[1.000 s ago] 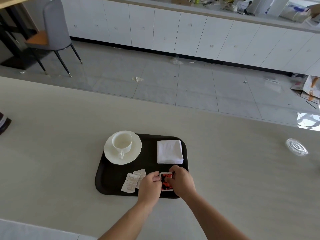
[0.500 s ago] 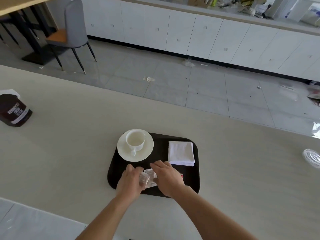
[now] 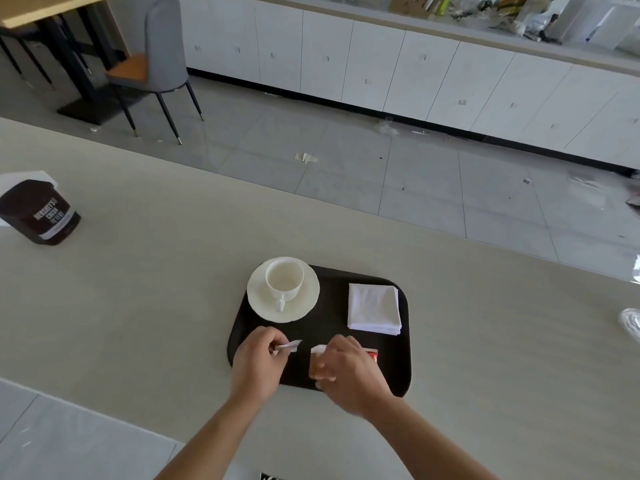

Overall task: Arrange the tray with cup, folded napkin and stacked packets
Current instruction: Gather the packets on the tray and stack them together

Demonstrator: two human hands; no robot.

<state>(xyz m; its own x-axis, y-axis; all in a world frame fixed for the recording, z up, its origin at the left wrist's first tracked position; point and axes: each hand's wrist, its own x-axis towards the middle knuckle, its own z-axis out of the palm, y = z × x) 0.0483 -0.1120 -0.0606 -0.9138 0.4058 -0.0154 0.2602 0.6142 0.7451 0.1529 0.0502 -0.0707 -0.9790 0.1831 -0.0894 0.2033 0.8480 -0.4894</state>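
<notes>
A black tray (image 3: 403,362) lies on the pale counter. On its far left a white cup (image 3: 284,280) stands on a white saucer (image 3: 304,306). A folded white napkin (image 3: 374,309) rests on the far right of the tray. My left hand (image 3: 258,365) pinches a small white packet (image 3: 289,346) above the tray's near left. My right hand (image 3: 349,370) holds a brownish packet (image 3: 316,366) over the near middle. A red packet (image 3: 372,355) lies on the tray, mostly hidden under my right hand.
A dark brown tub (image 3: 40,213) with white lettering stands on the counter at far left. A clear plastic lid (image 3: 631,322) sits at the right edge. Beyond the counter's far edge is tiled floor with a grey chair (image 3: 156,64) and white cabinets.
My hands have come apart over the tray's near edge, each now with its own packet lifted. The red packet stays on the tray. The view has shifted so the tray sits further right.
</notes>
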